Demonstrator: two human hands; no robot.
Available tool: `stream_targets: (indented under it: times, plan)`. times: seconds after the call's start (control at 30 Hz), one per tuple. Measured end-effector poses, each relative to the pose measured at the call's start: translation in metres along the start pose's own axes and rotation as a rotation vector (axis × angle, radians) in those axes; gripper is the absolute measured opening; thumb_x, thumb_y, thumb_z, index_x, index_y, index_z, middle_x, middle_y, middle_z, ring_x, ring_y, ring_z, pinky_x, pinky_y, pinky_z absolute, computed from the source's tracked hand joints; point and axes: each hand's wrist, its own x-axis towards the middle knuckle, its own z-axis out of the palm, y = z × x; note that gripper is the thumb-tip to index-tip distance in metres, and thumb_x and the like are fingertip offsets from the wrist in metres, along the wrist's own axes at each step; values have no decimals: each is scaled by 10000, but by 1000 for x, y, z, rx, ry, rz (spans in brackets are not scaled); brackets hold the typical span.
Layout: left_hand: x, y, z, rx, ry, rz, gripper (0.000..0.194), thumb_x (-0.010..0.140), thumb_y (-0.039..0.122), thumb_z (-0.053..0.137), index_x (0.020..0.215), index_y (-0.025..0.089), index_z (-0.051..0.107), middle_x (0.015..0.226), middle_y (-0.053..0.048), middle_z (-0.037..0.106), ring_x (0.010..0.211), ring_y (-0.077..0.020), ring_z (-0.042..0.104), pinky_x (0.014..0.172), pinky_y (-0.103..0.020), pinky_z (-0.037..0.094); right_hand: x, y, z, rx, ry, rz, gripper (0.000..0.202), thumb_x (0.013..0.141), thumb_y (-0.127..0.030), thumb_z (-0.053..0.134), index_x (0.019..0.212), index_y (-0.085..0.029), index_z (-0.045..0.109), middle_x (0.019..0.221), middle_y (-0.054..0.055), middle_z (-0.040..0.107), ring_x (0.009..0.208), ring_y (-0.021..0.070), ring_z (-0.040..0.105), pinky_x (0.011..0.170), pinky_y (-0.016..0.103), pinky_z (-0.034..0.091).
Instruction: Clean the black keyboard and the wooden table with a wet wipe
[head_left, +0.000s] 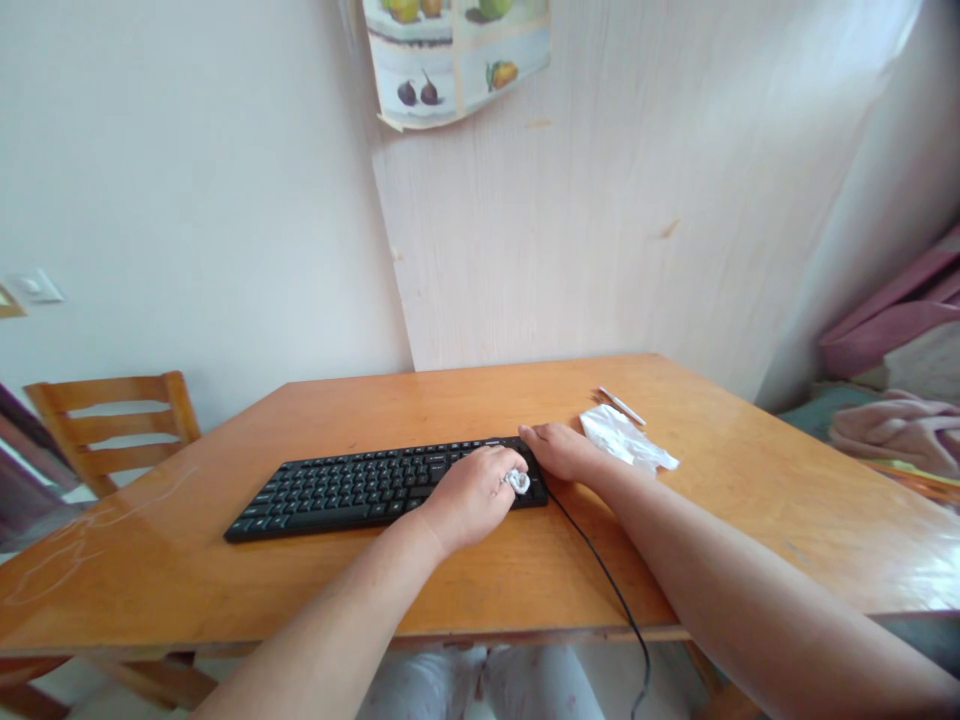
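Note:
A black keyboard (337, 490) lies at a slight slant on the wooden table, its keys facing up. My left hand (474, 492) is over its right part, closed round a crumpled white wad (517, 481) that looks like tissue or thin cloth. Part of the wad pokes out beside the fingers, near the number keys. At the keyboard's far right corner, my right hand (556, 450) grips the edge; some of its fingers are hidden. A black cable (600, 562) runs from near that end over the table's front edge.
Beyond my right wrist lie a crumpled white plastic bag or sheet (619, 436) and a slim white pen-like stick (622, 406). The table (360, 415) stands near the wall. A wooden chair (116, 425) is at the left, and folded fabric (900, 425) at the right.

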Motion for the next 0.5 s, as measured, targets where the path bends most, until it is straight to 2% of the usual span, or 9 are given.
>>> stream_targets:
  times: [0.13, 0.23, 0.4, 0.5]
  plan:
    - [-13, 11, -4, -54, -31, 35, 261, 796, 80, 500, 942, 224, 662, 958, -34, 693, 928, -195, 614, 882, -308, 461, 0, 0, -1, 24, 6, 16, 614, 1044, -454, 174, 998, -138, 699, 1093, 198, 723, 1061, 265, 671, 866, 311, 460]
    - [-14, 12, -10, -177, -11, -23, 246, 828, 109, 499, 968, 231, 662, 964, -8, 705, 892, -163, 629, 836, -272, 469, 2, 1, 1, 53, 10, 31, 641, 1037, -479, 167, 990, -136, 706, 1082, 207, 725, 1050, 274, 675, 852, 319, 464]
    - [11, -2, -16, -258, 152, -173, 198, 875, 206, 505, 998, 218, 659, 896, 5, 717, 817, -147, 641, 776, -260, 483, 7, 5, 4, 127, 33, 47, 682, 1033, -487, 146, 942, -124, 716, 1035, 215, 734, 1022, 282, 683, 836, 323, 467]
    - [35, -14, -10, -212, 177, -184, 208, 874, 214, 507, 1012, 214, 662, 931, -5, 727, 840, -148, 648, 777, -256, 485, 8, 6, 5, 179, 69, 48, 660, 1039, -459, 150, 952, -127, 714, 1025, 196, 739, 1007, 259, 683, 834, 301, 465]
